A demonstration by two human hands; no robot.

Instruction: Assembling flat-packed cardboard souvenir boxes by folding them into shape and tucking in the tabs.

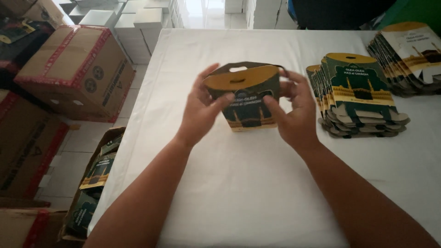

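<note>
At table centre: one folded carton (245,98), dark green with gold rim and handle cut-outs, standing upright on white table (239,193). Left hand (202,108) grasps its 9 o'clock side, thumb on the front panel; right hand (294,112) grasps its 3 o'clock side. At 3 o'clock: fanned stack of flat cartons (358,98), same green and gold. At 2 o'clock: second flat stack (411,57), paler faces. At 9 o'clock, on floor: brown shipping box (76,71) with red tape; at 8 o'clock, open box of cartons (94,183).
</note>
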